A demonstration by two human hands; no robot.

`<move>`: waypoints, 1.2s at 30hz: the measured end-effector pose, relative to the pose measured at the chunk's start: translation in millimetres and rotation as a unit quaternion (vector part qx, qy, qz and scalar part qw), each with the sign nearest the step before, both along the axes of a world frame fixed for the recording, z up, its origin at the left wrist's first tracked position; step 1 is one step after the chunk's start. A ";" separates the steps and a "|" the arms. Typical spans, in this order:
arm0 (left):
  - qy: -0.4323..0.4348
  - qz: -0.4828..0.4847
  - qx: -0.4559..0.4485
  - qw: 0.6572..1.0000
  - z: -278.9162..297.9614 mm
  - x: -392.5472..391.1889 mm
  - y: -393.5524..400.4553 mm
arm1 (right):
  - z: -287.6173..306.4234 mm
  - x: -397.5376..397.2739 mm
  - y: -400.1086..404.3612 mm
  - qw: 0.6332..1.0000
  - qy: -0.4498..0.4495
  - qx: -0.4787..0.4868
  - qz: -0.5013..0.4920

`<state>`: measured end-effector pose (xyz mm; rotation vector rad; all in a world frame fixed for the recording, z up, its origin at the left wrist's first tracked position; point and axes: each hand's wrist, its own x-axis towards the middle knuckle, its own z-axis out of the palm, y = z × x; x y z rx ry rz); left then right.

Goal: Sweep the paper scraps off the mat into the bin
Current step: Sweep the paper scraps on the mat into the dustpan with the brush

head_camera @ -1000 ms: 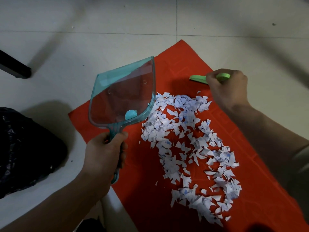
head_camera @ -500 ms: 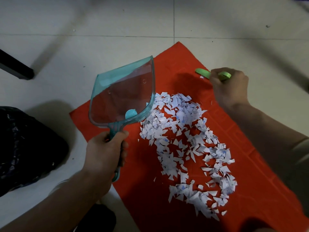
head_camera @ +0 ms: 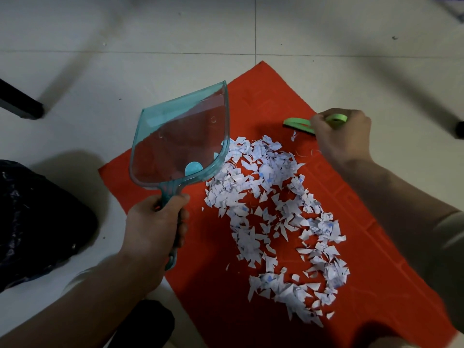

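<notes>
1. Gripping the green brush (head_camera: 298, 124) by its handle, your right hand (head_camera: 342, 136) has its fingers curled round it near the mat's far right edge, with the bristle end pointing left, just beyond the far end of the scraps.
2. Your left hand (head_camera: 155, 222) is wrapped round the handle of the teal dustpan (head_camera: 180, 136), which sits over the mat's left edge, its side rim touching the scraps.
3. The paper scraps (head_camera: 271, 212) lie between your hands on the red mat (head_camera: 376, 247); the pile's long axis runs from beside the dustpan toward the near right.
4. The brush hand is nearer the pile's far end, so a sweep would run leftward, toward the dustpan.
5. The black bin bag (head_camera: 37, 222) sits on the floor, left of the mat.
6. Blue print marks the scraps, too small to read; no brands show.
</notes>
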<state>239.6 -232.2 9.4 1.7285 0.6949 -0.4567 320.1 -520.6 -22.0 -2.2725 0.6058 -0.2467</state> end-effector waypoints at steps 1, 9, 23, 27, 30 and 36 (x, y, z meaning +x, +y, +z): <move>0.000 0.000 0.002 1.000 -0.1 -0.5 -0.3 | -0.2 0.5 -0.5 1.000 0.002 0.002 0.001; -0.001 0.008 0.003 1.000 -5.5 0.3 -1.0 | -13.1 -0.1 5.7 0.995 0.081 0.004 0.052; -0.004 0.002 -0.002 1.000 -7.4 -0.6 1.0 | -14.7 -8.3 11.1 0.995 0.078 0.000 0.067; -0.008 0.011 -0.001 1.000 -8.7 1.5 3.6 | -8.9 -6.7 16.9 0.997 0.062 0.020 0.034; -0.006 0.012 0.001 1.000 -8.3 1.9 5.2 | -4.6 -1.1 25.2 0.998 0.031 0.014 0.050; -0.001 0.015 0.003 1.000 -8.3 -0.1 7.9 | -12.1 6.4 35.4 0.995 0.034 0.039 0.085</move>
